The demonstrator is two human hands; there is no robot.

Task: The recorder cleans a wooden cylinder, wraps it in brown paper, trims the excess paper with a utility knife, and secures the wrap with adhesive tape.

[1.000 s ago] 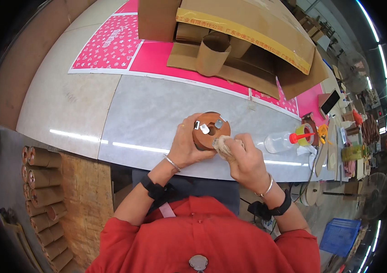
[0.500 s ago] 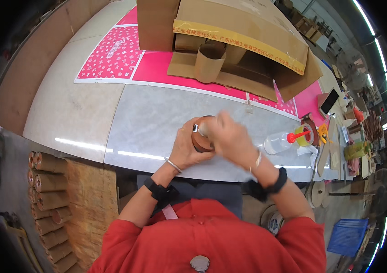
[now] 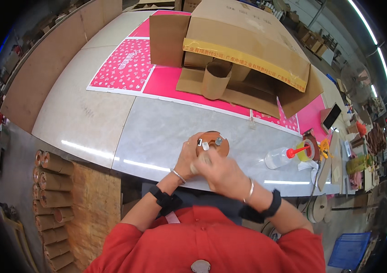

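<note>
A round brown piece, like the end of a tube, stands over the near edge of the grey tabletop. Small shiny metal bits sit on its top. My left hand is wrapped round its left side. On the near side of the piece, my right hand is closed in a fist, slightly blurred. A tan, rounded end shows at its left; whether this is a handle or part of the hand I cannot make out. The lower part of the brown piece is hidden behind my hands.
An open cardboard box with a cardboard tube lies on pink printed sheets at the back. To the right are a clear bottle with a red nozzle, tape and a phone. Several brown tubes are stacked at lower left.
My right hand has moved off the top of the brown piece toward me, uncovering its metal bits. My left hand keeps its hold. The whole view has shifted, with the table lower in it.
</note>
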